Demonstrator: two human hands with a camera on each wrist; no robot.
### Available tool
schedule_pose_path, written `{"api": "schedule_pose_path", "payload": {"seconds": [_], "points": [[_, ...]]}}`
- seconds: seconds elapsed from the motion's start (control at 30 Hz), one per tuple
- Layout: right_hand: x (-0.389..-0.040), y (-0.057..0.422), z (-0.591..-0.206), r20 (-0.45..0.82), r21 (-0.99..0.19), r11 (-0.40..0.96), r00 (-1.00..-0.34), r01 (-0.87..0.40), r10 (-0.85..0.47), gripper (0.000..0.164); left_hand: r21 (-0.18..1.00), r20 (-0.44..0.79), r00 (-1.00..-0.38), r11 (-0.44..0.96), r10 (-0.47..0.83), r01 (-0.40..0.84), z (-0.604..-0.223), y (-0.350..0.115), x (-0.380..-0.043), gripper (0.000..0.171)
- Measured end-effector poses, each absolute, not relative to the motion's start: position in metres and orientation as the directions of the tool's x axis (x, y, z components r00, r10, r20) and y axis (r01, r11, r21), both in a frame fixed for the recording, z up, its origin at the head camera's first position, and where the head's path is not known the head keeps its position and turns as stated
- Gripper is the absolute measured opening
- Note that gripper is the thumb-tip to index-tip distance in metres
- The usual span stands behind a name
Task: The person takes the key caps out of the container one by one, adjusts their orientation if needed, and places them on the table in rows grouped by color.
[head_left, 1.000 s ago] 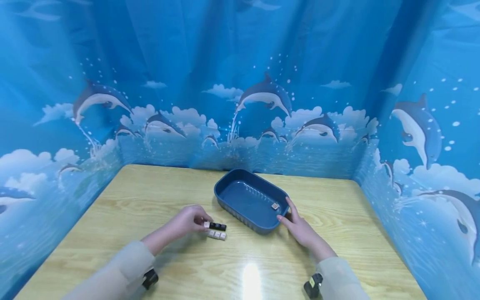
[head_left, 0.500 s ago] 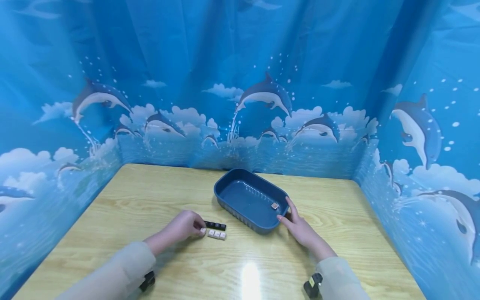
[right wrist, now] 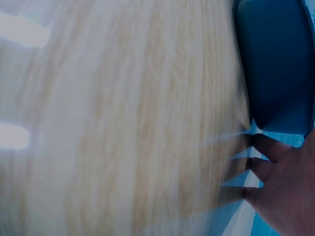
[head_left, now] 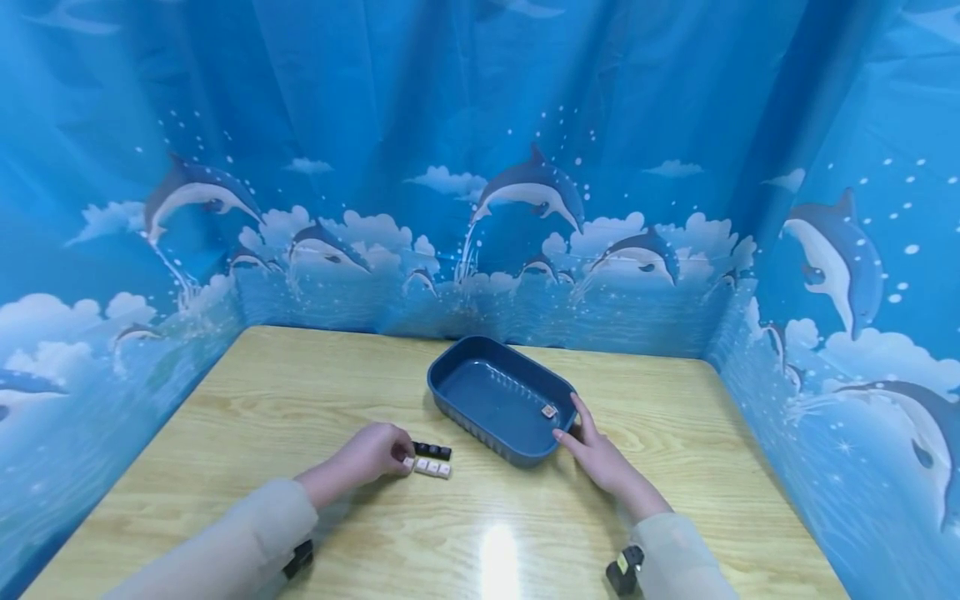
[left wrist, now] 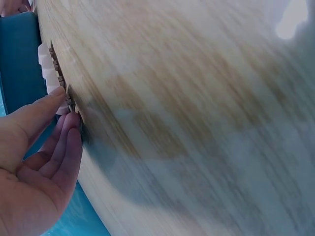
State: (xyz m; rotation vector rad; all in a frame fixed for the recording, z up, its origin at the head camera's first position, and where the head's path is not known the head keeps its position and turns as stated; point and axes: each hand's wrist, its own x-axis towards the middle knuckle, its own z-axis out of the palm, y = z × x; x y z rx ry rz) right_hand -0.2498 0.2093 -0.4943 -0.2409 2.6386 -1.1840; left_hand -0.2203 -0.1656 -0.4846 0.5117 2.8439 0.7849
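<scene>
In the head view, my left hand (head_left: 382,450) pinches a white keycap (head_left: 408,462) between thumb and fingers, at the left end of a short row of white keycaps (head_left: 433,468). Just behind that row lies a row of black keycaps (head_left: 432,451), its left end partly covered by the fingers. In the left wrist view, the white keycaps (left wrist: 48,69) line up on edge at the thumb tip. My right hand (head_left: 596,456) rests at the right corner of a dark blue tray (head_left: 468,421), thumb and forefinger on its rim, other fingers extended below. Inside the tray sits one small keycap (head_left: 549,411).
A pale wooden table (head_left: 322,375) carries everything, with a bright glare spot near its front. Blue dolphin-print curtains (head_left: 480,167) enclose the back and both sides.
My left hand brought the white keycap from the left of the black row toward the front, to the left end of the white row. The right hand and tray have stayed put.
</scene>
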Motion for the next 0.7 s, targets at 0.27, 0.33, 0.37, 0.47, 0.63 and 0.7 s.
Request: {"api": "schedule_pose_path", "payload": {"seconds": [0.27, 0.33, 0.37, 0.47, 0.63, 0.7], "points": [[-0.2501, 0.2099, -0.4953, -0.143, -0.749, 0.660, -0.958, -0.059, -0.248, 0.079, 0.486, -0.034, -0.929, 0.818, 0.369, 0.307, -0.4846, -0.1617, -0.2215, 0.019], [-0.2501, 0.2100, -0.4955, -0.143, -0.749, 0.660, -0.958, -0.059, -0.249, 0.079, 0.478, -0.040, -0.930, 0.824, 0.367, 0.305, -0.4844, -0.1607, -0.2220, 0.020], [-0.2501, 0.2099, -0.4956, -0.143, -0.749, 0.660, -0.958, -0.059, -0.248, 0.079, 0.475, -0.041, -0.929, 0.826, 0.367, 0.305, -0.4844, -0.1605, -0.2222, 0.020], [-0.2500, 0.2097, -0.4955, -0.144, -0.749, 0.660, -0.958, -0.058, -0.248, 0.079, 0.475, -0.034, -0.926, 0.821, 0.377, 0.317, -0.4842, -0.1606, -0.2224, 0.021], [-0.2489, 0.2094, -0.4937, -0.147, -0.750, 0.659, -0.958, -0.054, -0.246, 0.079, 0.463, 0.007, -0.908, 0.804, 0.418, 0.374, -0.4835, -0.1621, -0.2217, 0.020], [-0.2483, 0.2094, -0.4929, -0.148, -0.751, 0.658, -0.958, -0.053, -0.246, 0.079, 0.460, 0.018, -0.902, 0.798, 0.431, 0.390, -0.4829, -0.1624, -0.2211, 0.019]]}}
